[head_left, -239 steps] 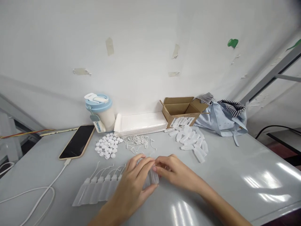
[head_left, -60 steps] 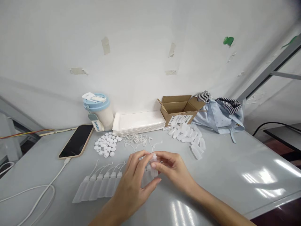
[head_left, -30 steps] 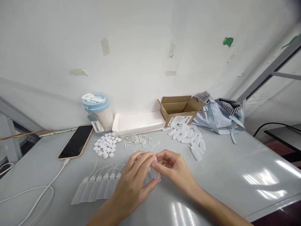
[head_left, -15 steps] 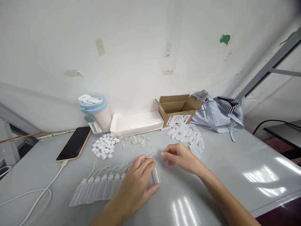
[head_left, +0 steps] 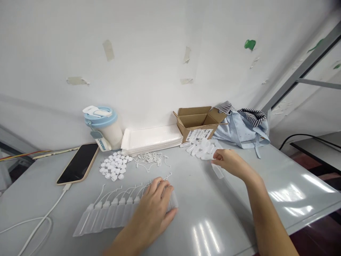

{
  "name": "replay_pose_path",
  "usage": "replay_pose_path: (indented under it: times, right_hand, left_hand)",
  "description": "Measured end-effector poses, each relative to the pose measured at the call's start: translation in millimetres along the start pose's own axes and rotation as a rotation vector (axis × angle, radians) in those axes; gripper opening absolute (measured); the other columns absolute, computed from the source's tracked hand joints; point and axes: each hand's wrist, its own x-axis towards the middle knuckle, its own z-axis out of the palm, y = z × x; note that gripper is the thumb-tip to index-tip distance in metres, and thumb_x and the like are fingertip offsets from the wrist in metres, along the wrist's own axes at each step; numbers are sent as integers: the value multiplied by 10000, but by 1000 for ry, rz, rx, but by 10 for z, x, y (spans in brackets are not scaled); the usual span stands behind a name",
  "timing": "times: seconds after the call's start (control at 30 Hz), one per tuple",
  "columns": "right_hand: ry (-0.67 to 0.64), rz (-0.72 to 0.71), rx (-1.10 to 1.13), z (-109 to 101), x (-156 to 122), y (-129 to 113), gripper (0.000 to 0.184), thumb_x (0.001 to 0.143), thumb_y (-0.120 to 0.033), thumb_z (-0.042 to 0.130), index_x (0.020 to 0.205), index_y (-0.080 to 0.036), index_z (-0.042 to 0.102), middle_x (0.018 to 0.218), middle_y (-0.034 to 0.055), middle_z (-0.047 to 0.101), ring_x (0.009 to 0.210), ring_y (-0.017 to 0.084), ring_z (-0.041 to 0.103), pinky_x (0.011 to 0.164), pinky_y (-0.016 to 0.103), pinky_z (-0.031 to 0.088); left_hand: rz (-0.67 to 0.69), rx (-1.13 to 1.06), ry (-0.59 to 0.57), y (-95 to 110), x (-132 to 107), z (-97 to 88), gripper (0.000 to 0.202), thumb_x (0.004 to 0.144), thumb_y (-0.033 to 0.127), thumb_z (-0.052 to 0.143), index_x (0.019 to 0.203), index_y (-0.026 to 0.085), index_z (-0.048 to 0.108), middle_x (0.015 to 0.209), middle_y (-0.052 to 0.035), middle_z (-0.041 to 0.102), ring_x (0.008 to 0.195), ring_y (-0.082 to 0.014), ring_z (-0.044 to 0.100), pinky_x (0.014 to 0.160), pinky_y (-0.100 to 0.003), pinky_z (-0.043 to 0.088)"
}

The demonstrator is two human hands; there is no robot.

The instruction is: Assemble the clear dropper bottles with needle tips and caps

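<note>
A row of frosted plastic bottles (head_left: 93,219) lies side by side at the front of the table, thin white tubes rising from their necks. My left hand (head_left: 153,209) curls over the right end of this row, fingers at the necks and thumb on the near side, hiding the bottles beneath it. Farther back on the right, my right hand (head_left: 230,161) is at the edge of a pile of loose bottles (head_left: 204,147). Its fingers are drawn together beside a bottle there; whatever is between the fingertips is hidden. One loose bottle (head_left: 217,171) shows just below that hand.
White caps (head_left: 114,165) and thin tubes (head_left: 151,158) lie in heaps before stacked white trays (head_left: 153,137). Behind stand a blue-lidded cup (head_left: 113,133), a cardboard box (head_left: 197,124) and a blue cloth bag (head_left: 234,129). A phone (head_left: 77,165) with a white cable is at left.
My right hand has moved right and back, from beside the row to the loose bottle pile. My left hand stays on the row's end. The view has shifted slightly.
</note>
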Motion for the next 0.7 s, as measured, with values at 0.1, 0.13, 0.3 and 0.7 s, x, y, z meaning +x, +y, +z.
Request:
replay_pose_path:
  times: [0.1,0.13,0.3,0.7]
  right_hand:
    - [-31,47,-5,-61,-7,43,106,767,-274,560,743,-172,574,721,43,664,573,145,580,508,244,388]
    - [-52,61,-2,-75,-12,45,98,763,-265,560,734,-172,571,681,32,659,529,134,562,494,241,380]
    - [-113,143,-52,-100,-30,2,95,726,-193,565,635,-170,553,584,19,642,437,108,500,452,239,344]
    - [-181,93,-40,-36,-30,-61,197,711,-229,606,537,-175,531,541,27,642,412,120,517,449,250,347]
  left_hand:
    - [14,21,2,-10,-13,24,374,733,129,675,1071,163,518,1123,-109,575,1093,-313,495,840,-482,531]
    - [17,24,2,-14,-16,30,380,731,128,678,1074,162,517,1131,-112,571,1091,-313,496,837,-482,532]
    - [16,9,-11,-21,-8,12,361,748,142,667,1074,180,516,1116,-100,573,1069,-300,509,816,-466,541]
    - [-41,-134,54,-55,9,-84,391,763,253,681,1120,202,530,1174,-115,563,1116,-295,506,862,-471,527]
